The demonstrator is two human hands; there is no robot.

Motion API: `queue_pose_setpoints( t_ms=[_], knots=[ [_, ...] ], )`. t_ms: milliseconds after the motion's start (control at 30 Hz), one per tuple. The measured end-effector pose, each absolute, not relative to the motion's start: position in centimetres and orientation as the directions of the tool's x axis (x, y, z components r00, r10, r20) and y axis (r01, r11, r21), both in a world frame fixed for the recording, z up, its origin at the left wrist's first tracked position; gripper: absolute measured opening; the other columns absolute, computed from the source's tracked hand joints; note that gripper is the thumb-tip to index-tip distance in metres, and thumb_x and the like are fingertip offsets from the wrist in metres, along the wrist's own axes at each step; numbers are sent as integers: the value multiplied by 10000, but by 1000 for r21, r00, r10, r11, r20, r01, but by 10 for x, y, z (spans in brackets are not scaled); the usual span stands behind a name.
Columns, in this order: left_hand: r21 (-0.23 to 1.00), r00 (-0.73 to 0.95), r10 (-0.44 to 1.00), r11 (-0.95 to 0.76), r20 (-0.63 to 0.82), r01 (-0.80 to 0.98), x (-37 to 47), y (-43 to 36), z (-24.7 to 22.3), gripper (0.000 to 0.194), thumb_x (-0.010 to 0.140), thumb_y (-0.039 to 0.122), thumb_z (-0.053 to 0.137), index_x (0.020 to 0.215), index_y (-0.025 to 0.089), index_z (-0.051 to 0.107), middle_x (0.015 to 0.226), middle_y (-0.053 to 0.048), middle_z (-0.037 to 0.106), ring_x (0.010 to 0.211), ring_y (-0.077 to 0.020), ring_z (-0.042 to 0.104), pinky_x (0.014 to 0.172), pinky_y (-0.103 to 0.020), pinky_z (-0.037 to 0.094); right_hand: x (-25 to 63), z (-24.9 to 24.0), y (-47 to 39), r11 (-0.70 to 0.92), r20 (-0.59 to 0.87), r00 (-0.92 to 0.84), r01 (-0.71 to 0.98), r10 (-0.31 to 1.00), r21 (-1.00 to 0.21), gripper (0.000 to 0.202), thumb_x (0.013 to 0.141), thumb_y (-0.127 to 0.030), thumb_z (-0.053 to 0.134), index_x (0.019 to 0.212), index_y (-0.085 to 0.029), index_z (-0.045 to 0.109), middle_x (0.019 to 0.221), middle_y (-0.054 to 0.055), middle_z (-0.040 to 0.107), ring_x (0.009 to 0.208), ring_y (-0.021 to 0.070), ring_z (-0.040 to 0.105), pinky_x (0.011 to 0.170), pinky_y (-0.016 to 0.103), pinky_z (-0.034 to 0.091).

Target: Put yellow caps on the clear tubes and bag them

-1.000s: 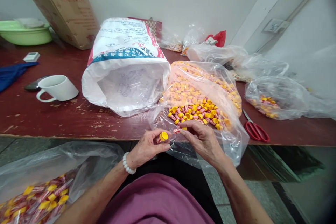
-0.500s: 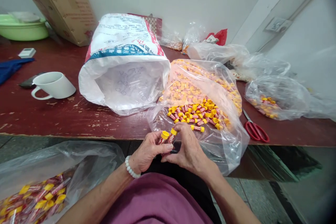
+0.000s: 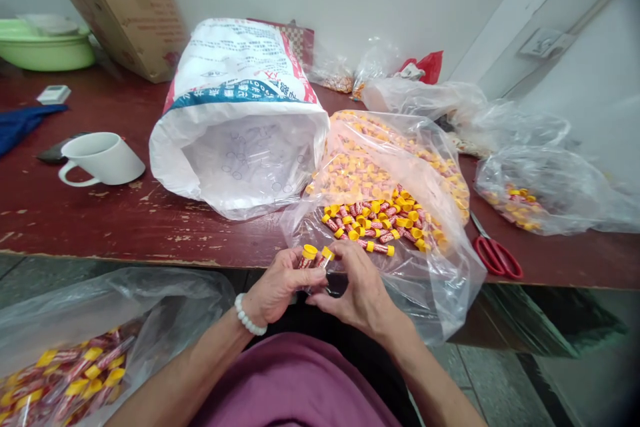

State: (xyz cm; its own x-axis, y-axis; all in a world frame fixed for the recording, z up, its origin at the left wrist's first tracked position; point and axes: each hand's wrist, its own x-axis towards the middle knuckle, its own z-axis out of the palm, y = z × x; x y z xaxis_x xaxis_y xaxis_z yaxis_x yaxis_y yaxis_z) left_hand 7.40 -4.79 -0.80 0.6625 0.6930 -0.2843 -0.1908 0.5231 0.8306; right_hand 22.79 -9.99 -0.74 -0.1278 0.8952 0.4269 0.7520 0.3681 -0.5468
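Note:
My left hand (image 3: 280, 285) is closed around a small tube (image 3: 308, 257) with a yellow cap and a red-and-white printed wrap. Beside it a second yellow-capped tube (image 3: 325, 257), clear towards its lower end, sits between both hands. My right hand (image 3: 367, 290) pinches at this second tube with its fingertips, the thumb below. Just beyond my hands, a clear plastic bag (image 3: 440, 280) lies open with many short yellow-capped printed pieces (image 3: 390, 221) in it. Left of that, a white woven sack (image 3: 240, 60) gapes towards me, holding clear empty tubes (image 3: 255, 160).
At lower left, a clear bag (image 3: 170, 300) holds capped tubes. Red-handled scissors (image 3: 500, 259) lie near the table's right front edge. A white mug (image 3: 105, 159), a green basin (image 3: 45, 50) and a cardboard box (image 3: 135, 13) stand left. More plastic bags (image 3: 555, 180) lie right.
My hands stay together at nearly the same spot. The second tube has shifted slightly between my fingers, and more of its clear part shows. The view has turned a little left.

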Motion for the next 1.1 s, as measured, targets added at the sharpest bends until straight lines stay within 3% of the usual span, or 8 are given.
queue_pose_setpoints(
  t_ms=[100,233,467,600,700,833,933,1100],
  knots=[
    [901,599,764,406,-242,-153,76,-47,-7,187,669,233,723,757,141,586,652,19,557,565,-104,533,553,-225,432,226,-9,-98,384,463,-147,792,874,-475,517,623,-258,695,1063,-199,432,996,93,572,932,253,550,801,400,466],
    [821,678,677,538,-285,-192,77,-45,-13,216,651,214,730,805,126,607,696,-7,585,587,-105,546,582,-228,439,223,-6,-96,384,458,-150,792,876,-475,455,592,-246,678,991,-203,464,932,78,586,870,250,555,761,399,462],
    [789,706,669,554,-232,-266,64,-32,-3,190,620,125,683,799,127,620,693,-15,601,549,-98,545,557,-218,426,230,4,-93,184,172,-67,437,983,-880,676,651,-348,753,1203,-246,377,1082,48,569,869,165,582,756,311,502],
    [965,294,954,134,-64,-226,39,17,5,140,614,159,678,727,137,599,670,17,560,593,-98,524,611,-231,448,280,-3,-87,39,253,299,574,920,-818,420,792,-401,605,1145,-222,463,1018,66,597,741,155,582,639,305,500],
    [981,-52,986,-154,160,117,28,67,-2,201,600,157,635,799,146,608,667,26,567,608,-113,521,597,-226,427,325,-17,-81,-54,400,339,816,852,-576,212,816,-332,525,959,-187,583,891,72,619,714,179,575,675,350,491],
    [541,261,905,-412,335,733,35,112,-12,332,659,95,474,929,175,650,751,-23,646,709,-169,582,628,-245,408,352,-34,-78,-51,477,231,931,848,-360,222,800,-177,428,931,-165,606,946,106,630,885,229,589,796,397,478],
    [183,444,866,-487,232,854,47,127,-13,379,721,121,425,1008,215,654,846,-78,673,806,-233,608,634,-281,404,351,-39,-78,-61,449,213,942,868,-329,256,792,-130,415,968,-153,600,947,110,632,892,227,592,798,384,481],
    [82,554,828,-560,93,824,56,149,-5,367,759,172,419,1043,220,647,909,-112,679,815,-272,615,627,-306,401,345,-40,-76,-50,401,167,957,901,-287,237,817,-126,421,960,-166,606,959,106,612,893,222,574,794,363,472]
  ],
)
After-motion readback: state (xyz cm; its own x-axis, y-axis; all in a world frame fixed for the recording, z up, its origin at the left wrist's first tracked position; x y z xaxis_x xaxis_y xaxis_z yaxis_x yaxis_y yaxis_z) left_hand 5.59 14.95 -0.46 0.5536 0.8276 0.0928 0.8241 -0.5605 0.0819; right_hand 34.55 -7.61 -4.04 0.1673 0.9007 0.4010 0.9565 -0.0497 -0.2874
